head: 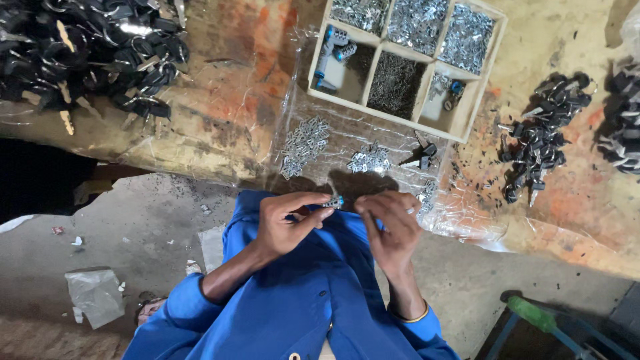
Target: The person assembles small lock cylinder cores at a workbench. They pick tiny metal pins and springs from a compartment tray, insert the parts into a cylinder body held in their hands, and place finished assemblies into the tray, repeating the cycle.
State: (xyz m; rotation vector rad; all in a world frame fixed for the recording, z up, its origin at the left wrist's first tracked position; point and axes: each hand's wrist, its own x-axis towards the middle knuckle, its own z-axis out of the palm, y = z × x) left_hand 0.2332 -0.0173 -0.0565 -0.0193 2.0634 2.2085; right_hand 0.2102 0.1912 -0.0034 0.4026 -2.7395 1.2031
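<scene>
The left hand (288,223) pinches a small silver metal cylinder with a blue end (333,201) between thumb and fingertips, held over the blue-clad lap just before the workbench edge. The right hand (391,227) curls beside it, fingers bent inward (what they grip, I cannot tell). Beyond lie clear plastic sheeting (347,143) strewn with small metal parts and a compartmented wooden tray (497,30).

black key pile (87,47): cut by top-left edge | tray (320,63): top cropped | cylinder (333,201): mostly hidden by fingers

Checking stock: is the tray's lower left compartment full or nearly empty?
Nearly empty. In the wooden tray, that compartment shows mostly bare floor with a few blue-tipped metal cylinders; the top compartments are heaped with small metal parts.
</scene>
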